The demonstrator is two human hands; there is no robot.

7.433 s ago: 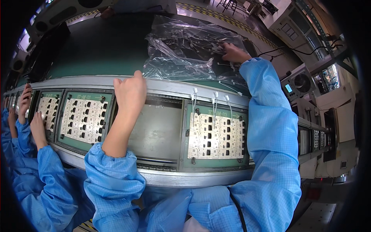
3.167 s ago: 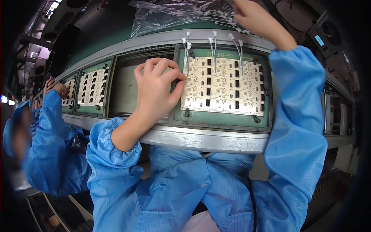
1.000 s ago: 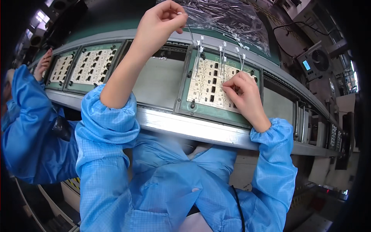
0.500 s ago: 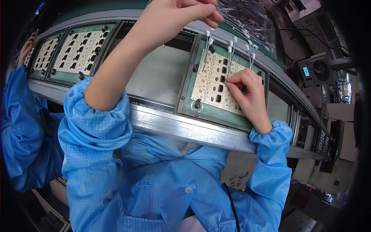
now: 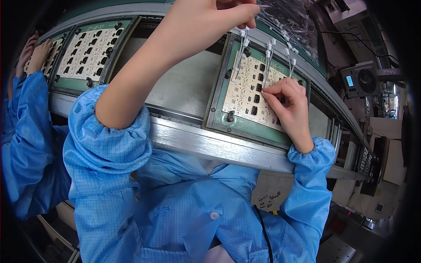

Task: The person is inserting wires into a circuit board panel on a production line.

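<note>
My right hand (image 5: 289, 103) is closed in a pinch over a cream circuit-board panel (image 5: 239, 105), its fingertips beside a column of black components (image 5: 255, 98). A thin cable (image 5: 269, 55) with white plugs runs down to these fingertips; whether they grip its end is hidden. The panel lies in a green fixture (image 5: 219, 122) with black clips. My left hand (image 5: 219, 15) is raised above the fixture's far left corner, fingers curled and partly cut off by the upper edge. What it holds, if anything, cannot be made out. Another white-plugged cable (image 5: 239, 59) lies across the panel's left side.
A metal rail (image 5: 219, 147) runs along the near side. More fixtured panels (image 5: 90, 55) stand to the left, where a co-worker's hands (image 5: 37, 55) are over one. Beyond the line lies a clear plastic bag (image 5: 294, 22) with loose cables. A fan-fronted device (image 5: 359, 81) stands at right.
My left hand has shifted slightly up and right, with its fingers more curled. My right hand keeps its pinch at the panel. A second co-worker hand has come over the left panel.
</note>
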